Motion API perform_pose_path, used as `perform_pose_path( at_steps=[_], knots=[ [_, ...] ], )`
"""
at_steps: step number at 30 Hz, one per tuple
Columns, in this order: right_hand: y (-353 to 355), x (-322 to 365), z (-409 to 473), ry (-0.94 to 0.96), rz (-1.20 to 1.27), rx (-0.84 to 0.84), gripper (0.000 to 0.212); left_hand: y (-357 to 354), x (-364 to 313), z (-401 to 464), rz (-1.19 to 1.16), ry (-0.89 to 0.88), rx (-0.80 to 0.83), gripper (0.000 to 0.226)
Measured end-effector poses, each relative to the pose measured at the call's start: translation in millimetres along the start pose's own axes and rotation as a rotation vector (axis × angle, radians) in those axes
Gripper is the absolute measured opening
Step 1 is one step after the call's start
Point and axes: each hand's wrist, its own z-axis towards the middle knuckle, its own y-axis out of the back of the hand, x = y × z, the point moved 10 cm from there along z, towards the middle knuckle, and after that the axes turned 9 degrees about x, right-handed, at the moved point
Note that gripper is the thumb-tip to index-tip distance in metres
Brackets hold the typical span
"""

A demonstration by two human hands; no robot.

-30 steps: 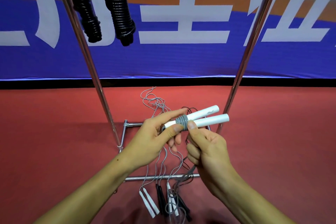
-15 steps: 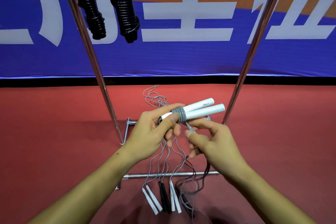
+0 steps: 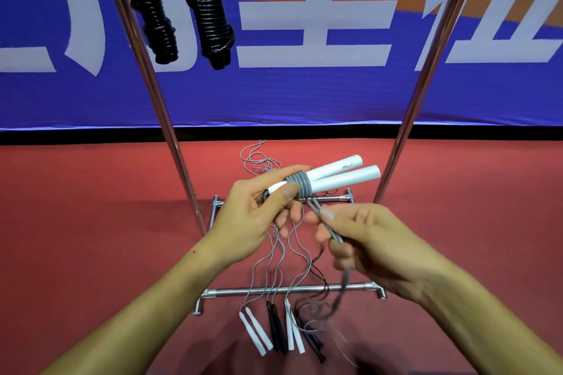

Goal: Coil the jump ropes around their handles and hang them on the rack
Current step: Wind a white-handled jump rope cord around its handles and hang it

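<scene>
My left hand (image 3: 259, 213) grips two white jump-rope handles (image 3: 341, 175) held side by side, with a few turns of grey rope (image 3: 301, 186) wound round them near my thumb. My right hand (image 3: 362, 240) pinches the doubled grey rope just below the coil; the rope trails blurred down toward the floor. Two black coiled ropes (image 3: 210, 9) hang from the top of the metal rack (image 3: 170, 143) at upper left.
Several loose ropes with white handles (image 3: 256, 333) and black handles (image 3: 277, 329) lie tangled on the red floor across the rack's base bar (image 3: 350, 287). The rack's right post (image 3: 417, 113) rises beside my hands. A blue banner wall stands behind.
My right hand has dropped away from the handles to below and right of the coil, drawing the grey rope out. The handles have risen slightly in my left hand.
</scene>
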Motion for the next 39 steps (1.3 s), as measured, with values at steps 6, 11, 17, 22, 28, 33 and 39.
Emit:
perform_pose_path(
  at_steps=[6, 11, 17, 22, 28, 33, 39],
  knots=[
    [-22, 8, -16, -0.085, 0.223, 0.171, 0.030, -1, -5, -2, -0.025, -0.032, 0.014, 0.036],
    [13, 27, -13, 0.027, -0.461, -0.162, 0.026, 5, 12, -1, 0.181, 0.046, -0.044, 0.033],
    [20, 44, -20, 0.250, -1.044, -0.396, 0.017, 10, 12, -1, 0.458, 0.038, -0.079, 0.037],
    [-3, 56, -25, 0.412, -1.665, -0.510, 0.024, 11, 16, -1, 0.545, 0.069, -0.059, 0.036],
    [-9, 56, -25, 0.480, -1.764, -0.515, 0.032, 7, 21, -1, 0.572, 0.142, 0.042, 0.033],
    [5, 60, -23, 0.473, -1.503, -0.396, 0.021, 3, 25, -2, 0.586, 0.178, 0.130, 0.033],
    [20, 59, -19, 0.449, -1.320, -0.357, 0.009, -4, 29, -3, 0.597, 0.210, 0.223, 0.031]
  ],
)
